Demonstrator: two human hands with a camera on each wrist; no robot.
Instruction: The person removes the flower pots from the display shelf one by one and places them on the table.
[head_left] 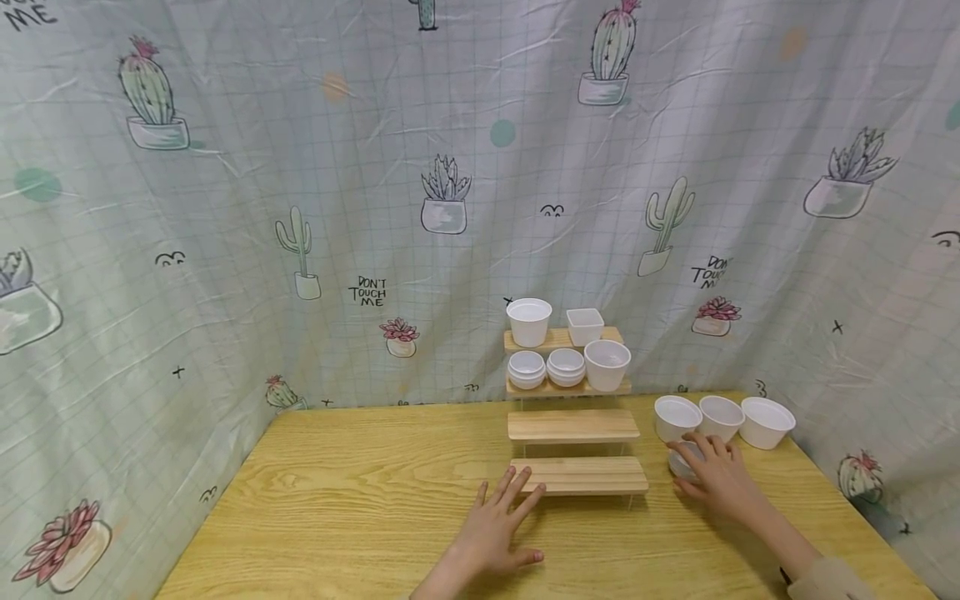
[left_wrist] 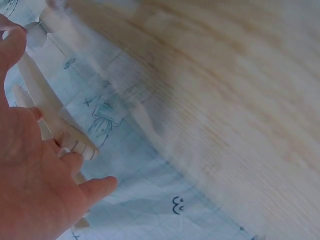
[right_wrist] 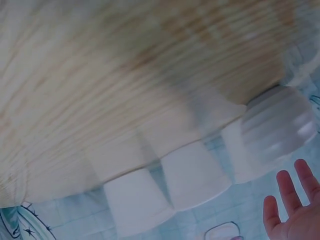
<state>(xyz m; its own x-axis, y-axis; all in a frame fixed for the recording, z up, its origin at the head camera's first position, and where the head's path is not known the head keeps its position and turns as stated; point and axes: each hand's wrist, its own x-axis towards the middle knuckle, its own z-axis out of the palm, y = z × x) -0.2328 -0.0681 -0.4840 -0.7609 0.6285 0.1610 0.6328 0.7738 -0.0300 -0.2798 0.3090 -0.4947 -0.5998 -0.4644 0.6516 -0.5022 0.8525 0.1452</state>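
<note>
Four pale wooden tiers are counted on the stand (head_left: 573, 423); five white containers (head_left: 566, 367) are borne by the upper two. One small ribbed white bowl (right_wrist: 280, 122), before three round white cups (head_left: 722, 415), is spanned by the right hand (head_left: 723, 479); clamping cannot be determined. The left hand's (head_left: 491, 532) fingers are spread apart at the front tier's edge. Open yellow wood-grain tabletop (head_left: 360, 475) is seen leftward. "DON'T TOUCH ME" is read on the cactus-printed curtain (head_left: 495, 267).

The left hand (head_left: 495, 529) is palm down, fingers spread and thumb out sideways — the right hand (head_left: 720, 477) extends forward, thumb parted from fingers, its forearm (head_left: 783, 537) slanting.
</note>
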